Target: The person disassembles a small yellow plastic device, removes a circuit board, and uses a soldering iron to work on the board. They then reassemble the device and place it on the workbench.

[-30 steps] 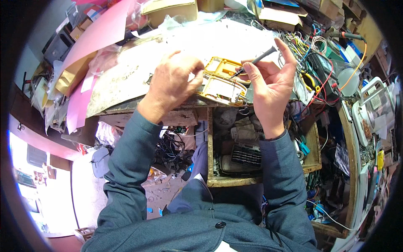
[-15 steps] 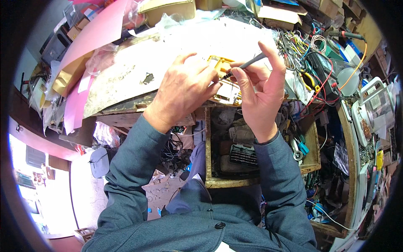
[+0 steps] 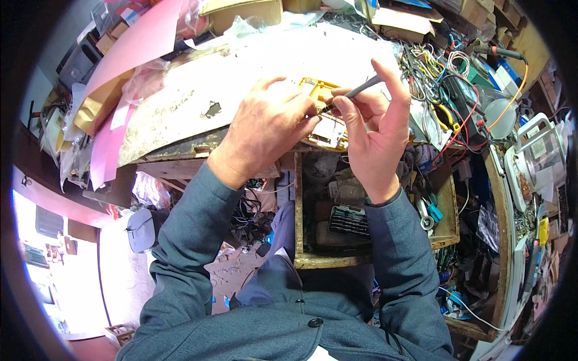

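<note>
Head | right hand (image 3: 378, 131) pinches slim tool (image 3: 365, 86) | left hand (image 3: 262, 127) curled, contents unclear | brace wrists; yellow case (image 3: 319, 91) near table's front edge (image 3: 201, 144)

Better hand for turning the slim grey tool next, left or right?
Right hand, likely: it holds the tool by thumb and fingertips. The left hand is near its lower end.

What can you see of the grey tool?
The tool is slim and pen-like: a smooth grey handle, plastic by its look, and a darker lower section. It slants, handle end up and right, pinched by the thumb and fingers of the right hand near the yellow case. Its lower end reaches the left hand; tip and any contact there can't be made out.
</note>
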Tool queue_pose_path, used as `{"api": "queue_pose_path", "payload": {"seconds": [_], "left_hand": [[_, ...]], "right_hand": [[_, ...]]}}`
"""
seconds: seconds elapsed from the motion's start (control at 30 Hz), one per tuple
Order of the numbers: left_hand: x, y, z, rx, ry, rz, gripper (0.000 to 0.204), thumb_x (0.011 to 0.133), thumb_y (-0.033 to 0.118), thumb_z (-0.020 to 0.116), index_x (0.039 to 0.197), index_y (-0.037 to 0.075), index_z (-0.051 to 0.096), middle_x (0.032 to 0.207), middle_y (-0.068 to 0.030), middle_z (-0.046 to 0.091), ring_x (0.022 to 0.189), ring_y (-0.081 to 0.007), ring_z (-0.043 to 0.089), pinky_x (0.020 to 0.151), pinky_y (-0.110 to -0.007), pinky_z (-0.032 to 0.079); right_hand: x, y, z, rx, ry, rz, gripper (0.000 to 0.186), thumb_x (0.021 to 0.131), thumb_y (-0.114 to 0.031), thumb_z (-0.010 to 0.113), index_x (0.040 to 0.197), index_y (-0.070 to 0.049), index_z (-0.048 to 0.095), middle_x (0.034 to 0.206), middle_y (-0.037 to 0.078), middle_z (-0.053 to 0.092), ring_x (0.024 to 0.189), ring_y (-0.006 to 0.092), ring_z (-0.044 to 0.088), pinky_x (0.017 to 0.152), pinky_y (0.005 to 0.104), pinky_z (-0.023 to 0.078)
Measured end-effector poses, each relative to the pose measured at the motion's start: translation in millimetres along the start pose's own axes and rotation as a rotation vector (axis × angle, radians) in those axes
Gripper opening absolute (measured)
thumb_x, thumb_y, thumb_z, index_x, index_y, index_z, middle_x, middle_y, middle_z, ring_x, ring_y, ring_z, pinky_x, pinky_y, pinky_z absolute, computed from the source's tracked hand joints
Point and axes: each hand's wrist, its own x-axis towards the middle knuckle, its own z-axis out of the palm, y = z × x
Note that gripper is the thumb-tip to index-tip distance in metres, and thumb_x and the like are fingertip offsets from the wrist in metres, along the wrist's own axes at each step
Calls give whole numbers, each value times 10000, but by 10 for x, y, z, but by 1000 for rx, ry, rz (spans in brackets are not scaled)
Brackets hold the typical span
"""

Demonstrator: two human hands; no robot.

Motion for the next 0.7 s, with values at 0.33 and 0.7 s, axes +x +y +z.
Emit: {"api": "queue_pose_path", "payload": {"seconds": [0.33,0.7], "left_hand": [[-15,-10,31,-103,20,-31,134,913,148,855,956,89,743,850,-66,767,843,-277,750,1123,-500,549],[-45,-49,71,-141,7,-34,160,921,195,834,961,84,726,887,-107,749,877,-308,747,1072,-478,560]], "right_hand": [[19,-12,4,-17,-11,-21,633,1048,4,748,1599,-20,436,1114,204,812,1016,225,826,877,344,681],[10,-64,-37,-33,-66,30,661,1058,31,725,1620,-10,381,1207,204,755,1059,241,793,928,366,675]]}}
